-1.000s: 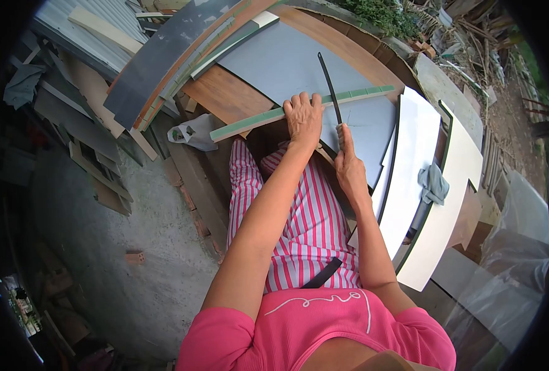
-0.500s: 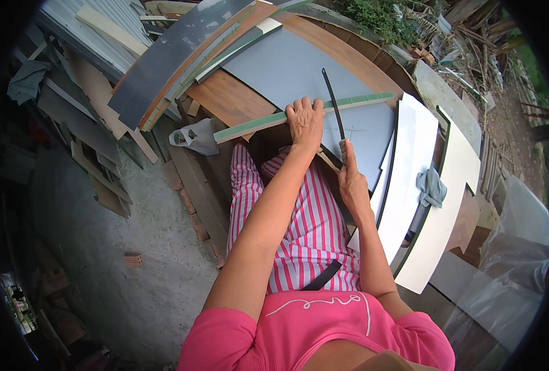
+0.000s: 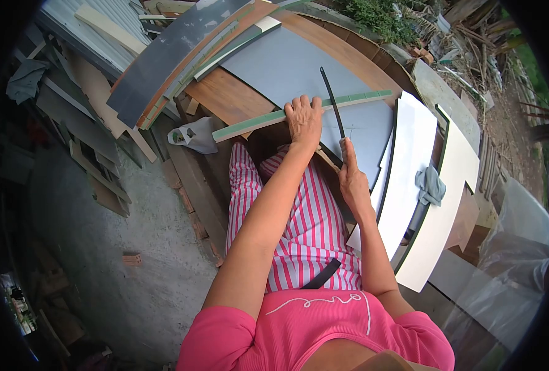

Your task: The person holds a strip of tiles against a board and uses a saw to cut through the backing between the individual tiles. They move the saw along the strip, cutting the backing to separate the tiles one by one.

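A long green-topped strip (image 3: 249, 125) lies slantwise over a grey board (image 3: 299, 62), with several dark cross lines on its right half. My left hand (image 3: 304, 123) presses on the strip near its middle, fingers curled over the far edge. My right hand (image 3: 352, 176) is wrapped round the handle of a thin black saw (image 3: 332, 99). The saw's blade points away from me and crosses the strip just right of my left hand. How deep the blade sits in the strip cannot be made out.
White panels (image 3: 410, 142) lie at the right with a grey-blue cloth (image 3: 431, 186) on them. Stacked dark boards (image 3: 163, 62) stand at the upper left. A white plastic bag (image 3: 199, 137) sits by the strip's left end. A brick (image 3: 132, 259) is on the concrete floor.
The whole view has shifted very slightly. Both hands, the saw and the strip keep nearly the same places relative to one another.
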Available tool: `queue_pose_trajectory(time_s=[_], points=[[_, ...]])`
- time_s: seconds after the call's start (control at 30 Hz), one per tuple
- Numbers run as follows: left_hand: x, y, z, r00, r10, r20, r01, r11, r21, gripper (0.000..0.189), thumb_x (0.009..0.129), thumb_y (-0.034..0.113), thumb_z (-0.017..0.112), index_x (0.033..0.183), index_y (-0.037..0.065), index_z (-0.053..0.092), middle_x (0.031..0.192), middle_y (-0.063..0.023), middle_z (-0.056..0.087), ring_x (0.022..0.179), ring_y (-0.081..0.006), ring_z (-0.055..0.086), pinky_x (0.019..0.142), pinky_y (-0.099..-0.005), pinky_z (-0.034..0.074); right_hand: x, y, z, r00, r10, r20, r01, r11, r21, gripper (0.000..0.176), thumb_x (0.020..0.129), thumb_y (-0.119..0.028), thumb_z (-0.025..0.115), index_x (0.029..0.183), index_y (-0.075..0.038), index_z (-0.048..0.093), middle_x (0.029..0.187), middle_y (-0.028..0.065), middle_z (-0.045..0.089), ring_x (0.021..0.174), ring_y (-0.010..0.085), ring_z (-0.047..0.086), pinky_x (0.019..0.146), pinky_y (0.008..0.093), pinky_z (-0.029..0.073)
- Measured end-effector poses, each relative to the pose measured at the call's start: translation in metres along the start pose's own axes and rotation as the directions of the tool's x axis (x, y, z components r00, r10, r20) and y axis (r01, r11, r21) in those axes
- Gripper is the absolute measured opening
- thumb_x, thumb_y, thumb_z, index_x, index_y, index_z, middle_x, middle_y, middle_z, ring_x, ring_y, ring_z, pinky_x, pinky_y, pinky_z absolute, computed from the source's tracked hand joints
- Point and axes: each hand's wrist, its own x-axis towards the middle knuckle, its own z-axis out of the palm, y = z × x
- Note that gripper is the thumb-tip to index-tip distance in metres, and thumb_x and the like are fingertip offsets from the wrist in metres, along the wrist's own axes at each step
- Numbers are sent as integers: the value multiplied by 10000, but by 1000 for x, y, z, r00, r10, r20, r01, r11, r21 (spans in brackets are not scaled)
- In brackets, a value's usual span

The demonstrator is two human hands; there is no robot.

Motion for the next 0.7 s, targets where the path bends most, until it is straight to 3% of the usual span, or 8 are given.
queue_pose_trajectory(time_s=[0.23,0.7], points=[[-1,1,-3,999,8,-31,-8,1000,3,215,821,258,649,945,105,563,903,-98,536,900,-266,506,825,-422,348,34,0,15,986,-117,-119,124,991,50,703,880,-43,449,1498,-190,148,723,250,627,631,390,645,589,486,492],[0,1,-1,1000,-3,10,3,1000,17,207,837,267,631,960,114,564,903,-92,542,902,-259,510,818,-417,350,-12,5,-2,1000,-1,3,1,999,39,689,921,-46,431,1501,-230,106,797,261,642,687,397,661,620,492,513]])
